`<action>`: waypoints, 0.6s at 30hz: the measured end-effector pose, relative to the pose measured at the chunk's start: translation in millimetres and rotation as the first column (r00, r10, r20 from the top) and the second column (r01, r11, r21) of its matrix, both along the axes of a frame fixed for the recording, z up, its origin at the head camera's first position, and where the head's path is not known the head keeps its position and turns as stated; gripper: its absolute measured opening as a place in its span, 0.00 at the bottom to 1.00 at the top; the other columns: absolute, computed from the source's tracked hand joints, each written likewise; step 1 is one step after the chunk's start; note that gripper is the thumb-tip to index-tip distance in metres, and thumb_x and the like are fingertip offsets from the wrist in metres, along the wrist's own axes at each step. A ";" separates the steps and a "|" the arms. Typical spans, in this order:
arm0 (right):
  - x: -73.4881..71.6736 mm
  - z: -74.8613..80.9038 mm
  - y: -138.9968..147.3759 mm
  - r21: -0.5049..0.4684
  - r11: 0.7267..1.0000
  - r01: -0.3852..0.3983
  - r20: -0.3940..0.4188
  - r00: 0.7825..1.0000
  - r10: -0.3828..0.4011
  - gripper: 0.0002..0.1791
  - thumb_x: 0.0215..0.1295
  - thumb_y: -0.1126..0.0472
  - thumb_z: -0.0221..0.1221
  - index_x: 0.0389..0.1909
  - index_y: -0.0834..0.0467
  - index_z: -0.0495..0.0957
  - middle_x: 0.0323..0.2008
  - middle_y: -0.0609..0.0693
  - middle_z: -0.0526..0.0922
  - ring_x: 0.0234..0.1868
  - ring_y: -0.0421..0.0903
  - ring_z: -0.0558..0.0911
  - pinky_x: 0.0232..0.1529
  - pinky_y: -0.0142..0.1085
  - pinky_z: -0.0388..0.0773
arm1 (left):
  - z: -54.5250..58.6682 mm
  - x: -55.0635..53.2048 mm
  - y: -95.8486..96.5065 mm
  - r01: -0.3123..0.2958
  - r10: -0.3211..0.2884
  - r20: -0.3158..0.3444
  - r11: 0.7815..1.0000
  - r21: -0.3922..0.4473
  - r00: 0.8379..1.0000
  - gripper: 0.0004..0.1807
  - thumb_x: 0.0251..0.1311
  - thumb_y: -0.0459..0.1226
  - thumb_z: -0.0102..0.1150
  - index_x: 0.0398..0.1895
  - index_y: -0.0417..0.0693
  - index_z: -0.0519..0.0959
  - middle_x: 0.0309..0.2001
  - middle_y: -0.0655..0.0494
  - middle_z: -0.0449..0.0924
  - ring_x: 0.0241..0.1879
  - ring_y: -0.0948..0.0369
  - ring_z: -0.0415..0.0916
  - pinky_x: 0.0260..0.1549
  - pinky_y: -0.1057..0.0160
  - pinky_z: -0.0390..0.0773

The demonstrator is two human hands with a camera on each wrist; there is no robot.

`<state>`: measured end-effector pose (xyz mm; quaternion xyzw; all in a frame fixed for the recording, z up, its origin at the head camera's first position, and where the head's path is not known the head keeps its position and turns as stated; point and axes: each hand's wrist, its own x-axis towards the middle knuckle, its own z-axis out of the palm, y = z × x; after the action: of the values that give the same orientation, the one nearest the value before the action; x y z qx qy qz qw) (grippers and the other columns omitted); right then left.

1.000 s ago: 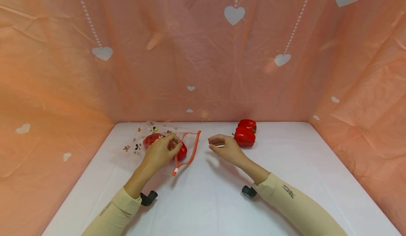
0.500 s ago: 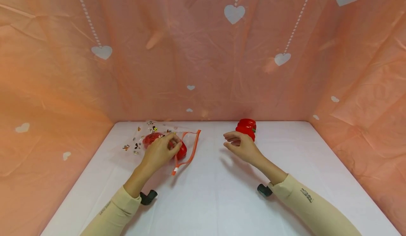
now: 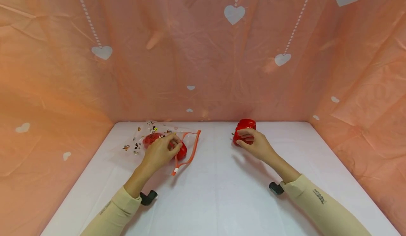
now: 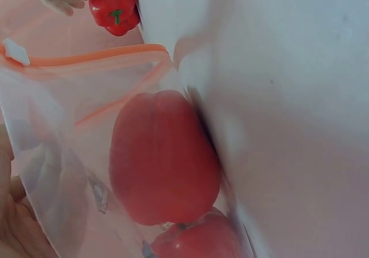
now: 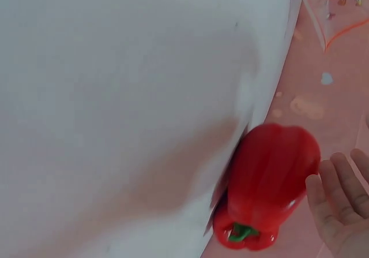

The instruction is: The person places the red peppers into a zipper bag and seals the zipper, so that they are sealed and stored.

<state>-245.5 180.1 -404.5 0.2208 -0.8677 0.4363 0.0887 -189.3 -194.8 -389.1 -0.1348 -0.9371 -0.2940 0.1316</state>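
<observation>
A clear zip bag printed with cartoon figures lies at the left, its orange zip edge gaping toward the right. Inside are two red bell peppers: one near the mouth, one deeper. My left hand pinches the bag's upper film near the opening, fingers curled. Farther right, my right hand hovers over the nearer of two loose red bell peppers, partly hiding it. In the right wrist view that pepper has straight fingertips right at its side; the other pepper shows a green stem.
A white table carries everything. Peach cloth with white hearts hangs behind and at both sides. Dark wrist-worn pieces stick out beneath the left cuff and the right cuff.
My right hand has moved right, from beside the bag's mouth to the loose bell peppers. My left hand and the bag have stayed where they were.
</observation>
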 end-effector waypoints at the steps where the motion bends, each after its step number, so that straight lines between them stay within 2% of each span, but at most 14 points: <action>1: -0.6 0.5 2.1 0.011 1.000 0.011 -0.004 1.000 -0.011 0.20 0.67 0.68 0.72 0.58 0.69 0.83 0.54 0.64 0.88 0.53 0.62 0.87 0.58 0.58 0.82 | -0.1 -0.1 0.3 0.000 0.000 0.003 1.000 0.000 1.000 0.05 0.70 0.39 0.69 0.44 0.50 0.84 0.32 0.59 0.85 0.29 0.62 0.77 0.26 0.64 0.75; 10: -4.1 2.4 17.4 0.092 0.991 0.094 -0.007 0.996 -0.094 0.23 0.69 0.64 0.71 0.62 0.68 0.80 0.60 0.67 0.83 0.57 0.68 0.83 0.57 0.61 0.83 | -0.4 -0.9 0.6 -0.012 0.012 0.013 1.000 -0.001 1.000 0.05 0.70 0.40 0.69 0.44 0.50 0.84 0.32 0.59 0.85 0.30 0.62 0.77 0.27 0.62 0.76; 18: -11.1 -1.7 29.3 0.113 0.987 0.112 -0.007 0.994 -0.112 0.27 0.69 0.63 0.71 0.65 0.68 0.78 0.63 0.68 0.80 0.62 0.67 0.80 0.61 0.61 0.80 | 1.0 -0.6 0.4 -0.019 0.019 0.033 1.000 -0.005 0.999 0.06 0.71 0.40 0.69 0.45 0.50 0.84 0.33 0.58 0.85 0.31 0.61 0.77 0.28 0.62 0.78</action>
<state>-256.6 209.4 -406.2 0.1766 -0.9020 0.3809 0.1007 -189.8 -194.5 -388.1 -0.1213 -0.9411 -0.2926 0.1183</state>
